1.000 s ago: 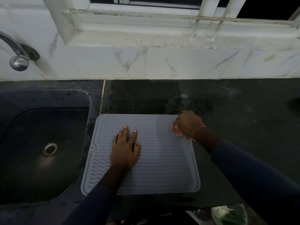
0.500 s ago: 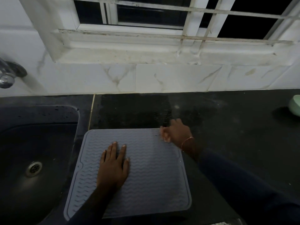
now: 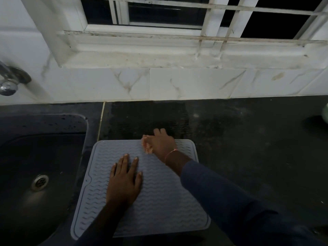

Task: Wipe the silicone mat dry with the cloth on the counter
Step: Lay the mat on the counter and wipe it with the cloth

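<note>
A grey silicone mat (image 3: 165,197) with a wavy ribbed surface lies flat on the dark counter, just right of the sink. My left hand (image 3: 124,181) rests flat on the mat's middle-left, fingers spread. My right hand (image 3: 162,143) is at the mat's far edge, fingers closed around a small pinkish cloth (image 3: 147,145) that shows at the thumb side. The cloth is mostly hidden inside the fist.
A dark sink (image 3: 35,174) with a metal drain (image 3: 40,181) lies to the left, a tap (image 3: 8,80) above it. The dark counter (image 3: 248,148) has a wet patch (image 3: 147,119) behind the mat. A pale green object (image 3: 325,113) sits at the right edge. White tiled wall and window behind.
My right hand with the cloth has slid leftward along the mat's far edge. My left hand has stayed flat on the mat. The camera view has tilted upward.
</note>
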Motion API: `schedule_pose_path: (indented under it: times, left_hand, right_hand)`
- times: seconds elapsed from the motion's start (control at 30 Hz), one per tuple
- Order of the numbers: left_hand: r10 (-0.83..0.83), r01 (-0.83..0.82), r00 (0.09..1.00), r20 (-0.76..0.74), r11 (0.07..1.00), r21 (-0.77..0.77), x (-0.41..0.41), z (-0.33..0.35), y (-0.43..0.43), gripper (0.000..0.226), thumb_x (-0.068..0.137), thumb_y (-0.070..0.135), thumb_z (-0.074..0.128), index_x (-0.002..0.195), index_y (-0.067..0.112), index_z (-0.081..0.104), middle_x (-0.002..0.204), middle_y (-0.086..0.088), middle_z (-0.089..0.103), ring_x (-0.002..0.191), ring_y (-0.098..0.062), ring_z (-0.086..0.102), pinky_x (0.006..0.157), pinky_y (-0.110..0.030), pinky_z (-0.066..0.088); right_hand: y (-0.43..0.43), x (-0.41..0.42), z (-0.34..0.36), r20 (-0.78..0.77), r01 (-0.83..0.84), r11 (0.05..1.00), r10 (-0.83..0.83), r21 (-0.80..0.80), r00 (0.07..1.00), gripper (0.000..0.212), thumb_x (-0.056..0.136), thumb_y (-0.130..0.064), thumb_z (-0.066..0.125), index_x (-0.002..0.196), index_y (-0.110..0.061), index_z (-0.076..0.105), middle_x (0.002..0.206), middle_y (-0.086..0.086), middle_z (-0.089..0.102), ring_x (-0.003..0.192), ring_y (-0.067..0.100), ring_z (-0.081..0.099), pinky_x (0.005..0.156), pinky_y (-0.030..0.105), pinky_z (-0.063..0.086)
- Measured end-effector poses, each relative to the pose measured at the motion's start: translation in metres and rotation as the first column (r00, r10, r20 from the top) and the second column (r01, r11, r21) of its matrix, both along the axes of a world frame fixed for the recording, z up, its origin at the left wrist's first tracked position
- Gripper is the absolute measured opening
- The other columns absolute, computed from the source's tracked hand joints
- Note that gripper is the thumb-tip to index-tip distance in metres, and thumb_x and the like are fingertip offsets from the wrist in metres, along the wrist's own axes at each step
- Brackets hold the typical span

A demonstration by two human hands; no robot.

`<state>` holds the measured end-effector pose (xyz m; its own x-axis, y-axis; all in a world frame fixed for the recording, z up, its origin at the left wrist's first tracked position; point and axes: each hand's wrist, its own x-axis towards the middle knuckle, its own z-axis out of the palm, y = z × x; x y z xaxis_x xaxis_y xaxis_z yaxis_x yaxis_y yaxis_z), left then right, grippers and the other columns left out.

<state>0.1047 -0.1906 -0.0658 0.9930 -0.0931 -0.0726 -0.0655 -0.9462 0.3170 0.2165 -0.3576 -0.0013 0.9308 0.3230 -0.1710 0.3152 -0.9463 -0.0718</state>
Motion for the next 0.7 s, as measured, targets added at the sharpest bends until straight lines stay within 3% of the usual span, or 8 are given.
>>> schedule_pose_path:
  times: [0.13, 0.27, 0.37, 0.43, 0.5, 0.6, 0.7]
  left_hand:
    - [-0.008, 0.008, 1.0, 0.018, 1.0, -0.022, -0.001, -0.004, 0.002, 0.066, 0.093, 0.058, 0.015, 0.153, 0.03, 0.02, 0.162, -0.007, 0.012, 0.149, -0.021, 0.008, 0.119, -0.041, 0.003]
    - [-0.013, 0.013, 1.0, 0.018, 1.0, -0.023, 0.0, -0.004, 0.002, 0.065, 0.094, 0.057, 0.016, 0.153, 0.03, 0.02, 0.162, -0.007, 0.011, 0.149, -0.02, 0.006, 0.119, -0.04, 0.002]
    - [-0.007, 0.008, 1.0, 0.027, 1.0, -0.018, 0.0, -0.003, 0.001, 0.066, 0.093, 0.058, 0.015, 0.153, 0.029, 0.022, 0.162, -0.007, 0.013, 0.149, -0.021, 0.008, 0.119, -0.041, 0.004]
    - [0.001, -0.001, 1.0, 0.03, 1.0, -0.011, 0.0, -0.003, 0.001, 0.066, 0.093, 0.058, 0.016, 0.152, 0.03, 0.022, 0.161, -0.007, 0.013, 0.148, -0.022, 0.009, 0.119, -0.042, 0.005]
    - [0.001, -0.002, 1.0, 0.016, 1.0, 0.011, 0.001, -0.003, 0.0, 0.064, 0.094, 0.058, 0.018, 0.153, 0.032, 0.018, 0.162, -0.007, 0.01, 0.149, -0.021, 0.007, 0.119, -0.041, 0.003]
    - [0.009, -0.009, 1.0, 0.003, 1.0, 0.013, 0.001, -0.003, 0.0, 0.061, 0.097, 0.057, 0.021, 0.153, 0.034, 0.013, 0.162, -0.005, 0.006, 0.149, -0.02, 0.003, 0.119, -0.04, 0.001]
    - [-0.006, 0.007, 1.0, -0.007, 1.0, 0.007, 0.001, -0.004, 0.002, 0.062, 0.096, 0.058, 0.018, 0.153, 0.035, 0.012, 0.163, -0.004, 0.005, 0.149, -0.019, 0.002, 0.12, -0.04, 0.001]
  right_hand:
    - [-0.088, -0.003, 0.0, -0.011, 0.047, 0.998, -0.047, -0.043, 0.999, 0.039, 0.091, -0.051, 0.053, 0.128, -0.038, 0.055, 0.119, 0.005, 0.045, 0.115, 0.028, 0.041, 0.084, 0.041, 0.047]
    - [-0.133, 0.006, 0.008, -0.015, 0.233, 0.96, -0.238, -0.152, 0.971, 0.031, 0.097, -0.041, 0.047, 0.114, -0.022, 0.065, 0.116, 0.008, 0.058, 0.112, 0.03, 0.051, 0.082, 0.04, 0.05]
    - [-0.116, 0.017, 0.024, -0.039, 0.285, 0.958, -0.283, 0.043, 0.958, 0.035, 0.085, -0.055, 0.05, 0.093, -0.026, 0.068, 0.096, 0.003, 0.067, 0.093, 0.028, 0.065, 0.077, 0.039, 0.055]
    - [-0.087, 0.02, 0.025, -0.025, 0.196, 0.969, -0.195, 0.148, 0.981, 0.033, 0.084, -0.048, 0.058, 0.115, -0.038, 0.061, 0.11, 0.004, 0.057, 0.099, 0.029, 0.058, 0.084, 0.041, 0.053]
    - [-0.048, 0.018, 0.019, -0.02, 0.078, 0.984, -0.075, 0.157, 0.997, 0.051, 0.086, -0.036, 0.065, 0.135, -0.036, 0.048, 0.122, 0.011, 0.045, 0.106, 0.033, 0.051, 0.086, 0.043, 0.05]
    - [-0.009, 0.009, 0.006, -0.035, 0.0, 1.0, 0.001, 0.017, 0.999, 0.046, 0.093, -0.032, 0.058, 0.138, -0.031, 0.047, 0.132, 0.011, 0.038, 0.117, 0.034, 0.044, 0.087, 0.046, 0.048]
    - [-0.042, 0.0, 0.001, -0.041, -0.005, 1.0, 0.004, -0.01, 0.999, 0.054, 0.09, -0.039, 0.06, 0.14, -0.03, 0.043, 0.131, 0.01, 0.04, 0.119, 0.033, 0.041, 0.086, 0.046, 0.048]
